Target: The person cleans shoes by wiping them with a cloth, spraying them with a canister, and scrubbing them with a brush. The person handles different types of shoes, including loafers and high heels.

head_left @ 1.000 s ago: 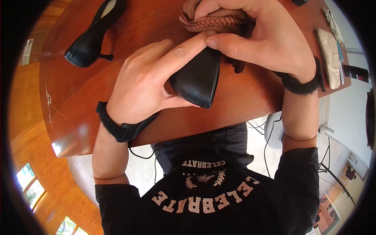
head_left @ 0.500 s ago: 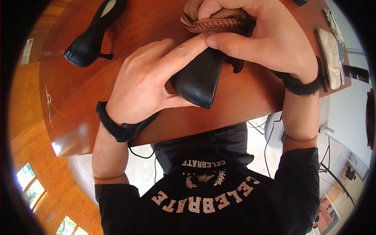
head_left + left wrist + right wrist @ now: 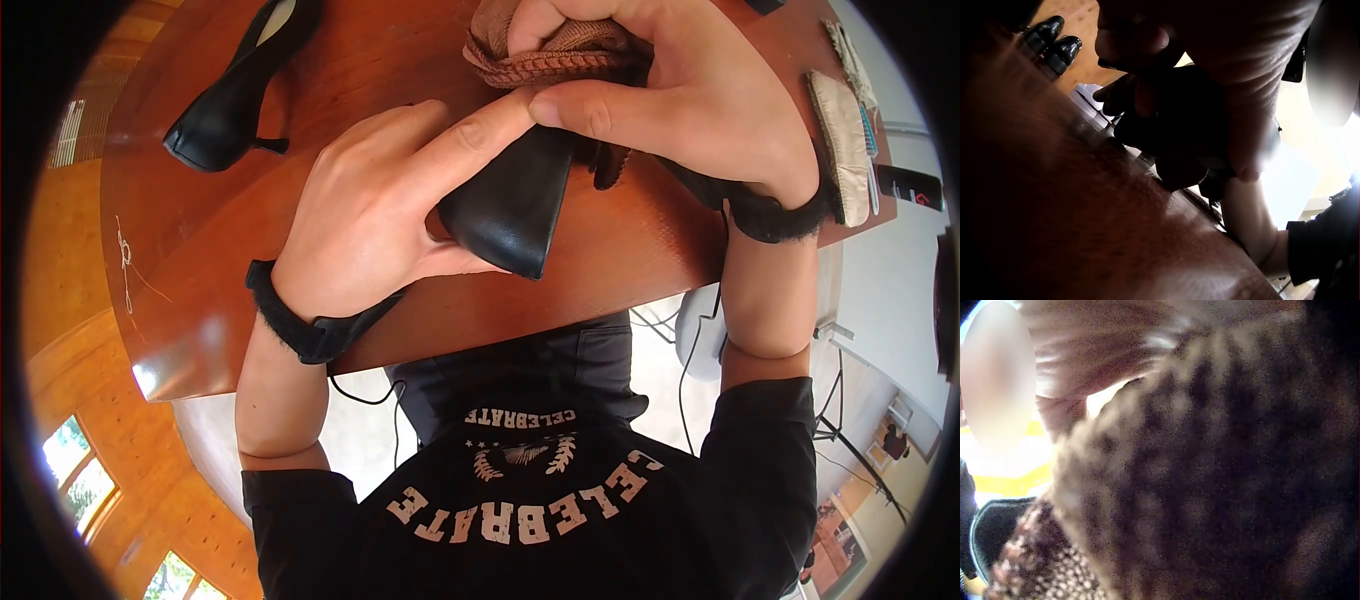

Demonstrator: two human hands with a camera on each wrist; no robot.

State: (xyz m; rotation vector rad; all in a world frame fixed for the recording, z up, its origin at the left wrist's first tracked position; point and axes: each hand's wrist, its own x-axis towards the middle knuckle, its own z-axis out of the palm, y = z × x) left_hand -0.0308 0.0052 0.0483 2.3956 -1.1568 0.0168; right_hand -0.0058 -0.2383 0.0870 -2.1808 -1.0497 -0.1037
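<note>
A black leather high-heeled shoe [image 3: 508, 210] is gripped in my left hand [image 3: 372, 195], its pointed toe facing my body. The thumb lies under the toe, and the index finger stretches over the top. A bunched brown knit cloth [image 3: 560, 65] is in my right hand [image 3: 705, 100], with fingers curled into it. The right thumb tip meets the left index fingertip at the shoe's upper edge. The shoe's heel end is hidden behind the hands and cloth. In the right wrist view the cloth [image 3: 1179, 481] fills most of the picture, blurred. The left wrist view is dark.
A matching black heeled shoe [image 3: 215, 130] lies at the table's upper left. Loose pale thread [image 3: 125, 265] rests near the left edge. At the right edge lie a beige padded piece [image 3: 840, 150] and a dark item with a red mark [image 3: 910, 188]. My torso borders the near table edge.
My right wrist has shifted slightly right and turned a little. The shoe and left fingers have edged slightly right. Both hands keep their hold.
</note>
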